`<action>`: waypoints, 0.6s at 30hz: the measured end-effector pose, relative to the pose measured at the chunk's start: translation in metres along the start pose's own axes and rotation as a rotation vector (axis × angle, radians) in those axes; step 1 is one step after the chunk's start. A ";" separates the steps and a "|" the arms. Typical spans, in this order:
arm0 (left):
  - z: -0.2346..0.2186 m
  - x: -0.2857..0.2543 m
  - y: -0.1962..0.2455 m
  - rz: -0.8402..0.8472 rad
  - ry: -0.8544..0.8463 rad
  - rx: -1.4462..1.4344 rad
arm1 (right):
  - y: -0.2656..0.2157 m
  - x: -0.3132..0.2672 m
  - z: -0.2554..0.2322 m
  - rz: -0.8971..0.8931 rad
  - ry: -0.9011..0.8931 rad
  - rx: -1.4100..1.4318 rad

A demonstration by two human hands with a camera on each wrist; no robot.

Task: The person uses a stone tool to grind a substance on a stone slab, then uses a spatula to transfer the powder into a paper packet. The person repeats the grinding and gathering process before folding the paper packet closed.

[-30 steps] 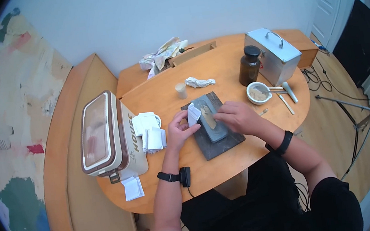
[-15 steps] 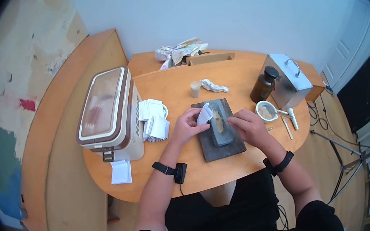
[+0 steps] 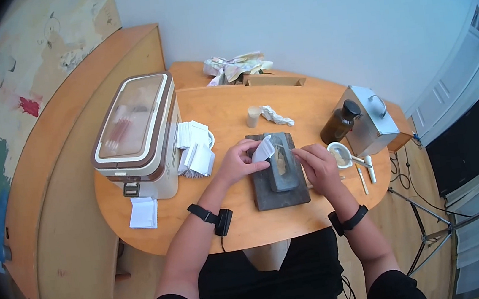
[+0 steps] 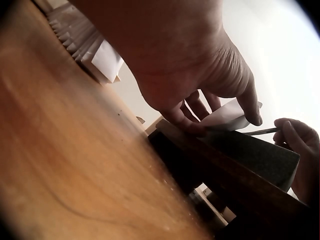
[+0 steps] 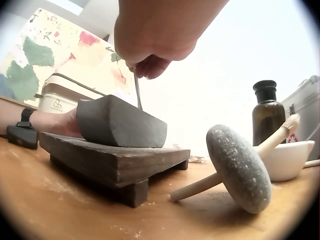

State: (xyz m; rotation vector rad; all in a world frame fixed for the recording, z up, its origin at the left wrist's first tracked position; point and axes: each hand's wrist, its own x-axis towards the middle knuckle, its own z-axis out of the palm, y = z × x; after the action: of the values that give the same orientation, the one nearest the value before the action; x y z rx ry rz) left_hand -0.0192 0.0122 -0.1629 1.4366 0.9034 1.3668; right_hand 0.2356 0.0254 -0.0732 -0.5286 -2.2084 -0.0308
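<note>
My left hand (image 3: pixel 236 163) pinches a folded white paper (image 3: pixel 263 149) at the left edge of a grey stone trough (image 3: pixel 292 182). Beige powder (image 3: pixel 280 162) lies in the trough's hollow, and a dark wooden stand (image 5: pixel 125 167) bears the trough. Over the trough's right side, my right hand (image 3: pixel 317 167) pinches a thin metal tool (image 5: pixel 138 92) that slants down into the hollow. In the left wrist view the tool (image 4: pixel 262 131) points toward the paper. Its tip is hidden. A stone grinding wheel (image 5: pixel 239 167) on a wooden rod rests on the table under my right hand.
To the right are a white mortar (image 3: pixel 340 155) with powder, a pestle (image 3: pixel 370 169), a brown bottle (image 3: pixel 338 125) and a metal case (image 3: pixel 368 125). A cup (image 3: pixel 253 116) and crumpled tissue (image 3: pixel 276 116) stand behind. At left are stacked papers (image 3: pixel 196 158) and a lidded box (image 3: pixel 136 132).
The head view has turned, shifting the whole scene. My right hand has drawn back from over the powder to the trough's right edge. The left hand keeps the paper at the left edge.
</note>
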 end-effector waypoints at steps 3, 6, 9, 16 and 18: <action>0.001 0.000 0.001 -0.007 0.007 -0.012 | 0.008 -0.004 0.008 0.030 0.003 0.010; 0.002 -0.002 0.004 -0.007 0.023 -0.001 | 0.004 -0.009 0.004 0.030 -0.051 0.050; 0.002 -0.003 0.003 -0.004 0.016 -0.041 | 0.001 -0.012 0.000 0.066 -0.053 0.079; 0.003 -0.001 0.004 -0.008 0.019 -0.013 | 0.011 -0.008 0.006 0.057 0.022 0.017; 0.002 -0.001 0.004 -0.004 0.023 -0.010 | 0.007 -0.010 0.002 0.029 -0.058 0.036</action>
State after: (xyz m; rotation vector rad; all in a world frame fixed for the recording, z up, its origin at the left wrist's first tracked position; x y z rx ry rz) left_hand -0.0177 0.0098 -0.1594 1.4130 0.9122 1.3855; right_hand 0.2420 0.0284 -0.0835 -0.5476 -2.2529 0.0393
